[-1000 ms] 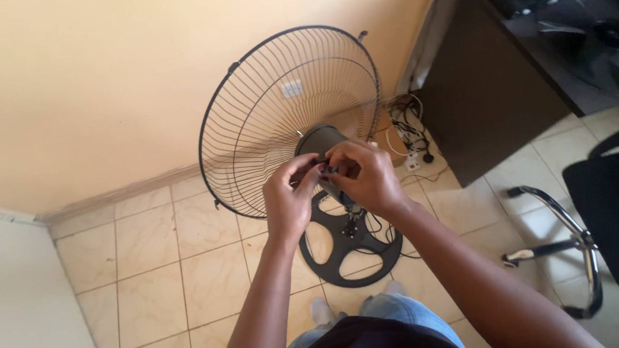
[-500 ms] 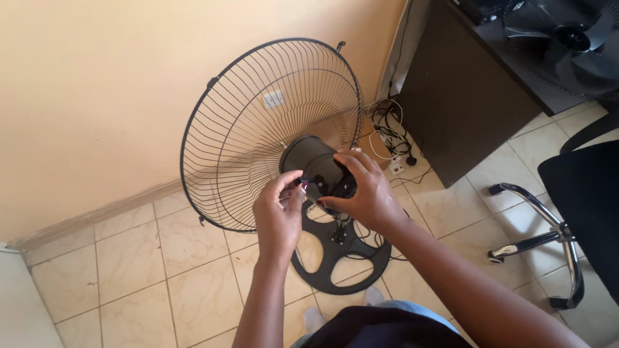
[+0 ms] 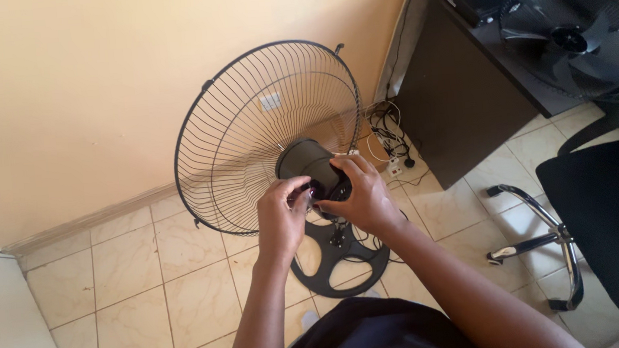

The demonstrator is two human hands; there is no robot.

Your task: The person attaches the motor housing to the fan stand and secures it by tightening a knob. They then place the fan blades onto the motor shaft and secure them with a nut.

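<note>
Tiled floor (image 3: 147,285) lies open at left; a dark desk (image 3: 460,108) crowds the right. Left hand (image 3: 282,217) and right hand (image 3: 360,196) both clasp the motor housing (image 3: 307,161) behind the wire fan guard (image 3: 246,127), above its round base (image 3: 344,268).

Pedestal fan, black: rear wire guard (image 3: 246,127), round, tilted back, fitted around the dark motor housing (image 3: 307,161), blade removed. Motor housing is gripped from both sides. Round spoked base (image 3: 343,264) is set on tiled floor directly below the housing.
</note>
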